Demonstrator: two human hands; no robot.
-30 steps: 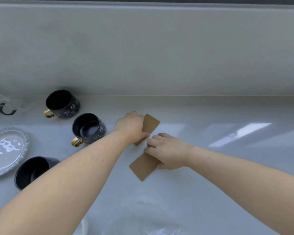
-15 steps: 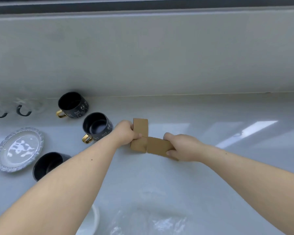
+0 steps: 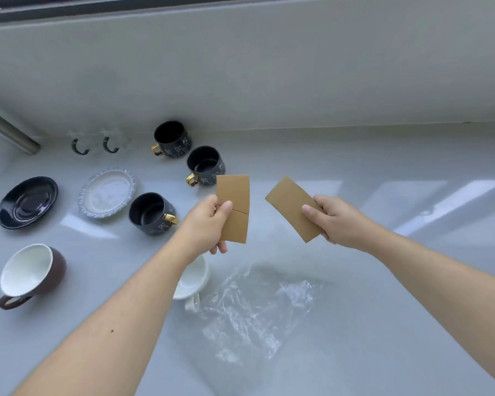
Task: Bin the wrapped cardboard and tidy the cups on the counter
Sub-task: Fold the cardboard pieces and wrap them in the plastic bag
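My left hand (image 3: 212,221) pinches a brown cardboard piece (image 3: 235,195) held upright above the counter. My right hand (image 3: 335,221) grips a second brown cardboard piece (image 3: 292,207), tilted, a short gap to the right of the first. Crumpled clear plastic wrap (image 3: 255,310) lies on the white counter (image 3: 383,324) below both hands. Three black cups with gold handles stand to the left: one at the back (image 3: 172,140), one (image 3: 206,165) just behind the left cardboard, one (image 3: 152,214) beside my left wrist. A white cup (image 3: 192,278) is partly hidden under my left forearm.
A brown cup with a white inside (image 3: 30,274) lies tilted at the left. A black saucer (image 3: 27,201) and a clear glass dish (image 3: 107,192) sit further back. Two dark hooks (image 3: 95,145) hang on the wall (image 3: 269,67), near a metal bar (image 3: 9,130).
The cardboard strip that both hands held together on the counter is now two separate pieces, lifted and pulled apart, one in each hand. The view has widened to show more cups and the wrap.
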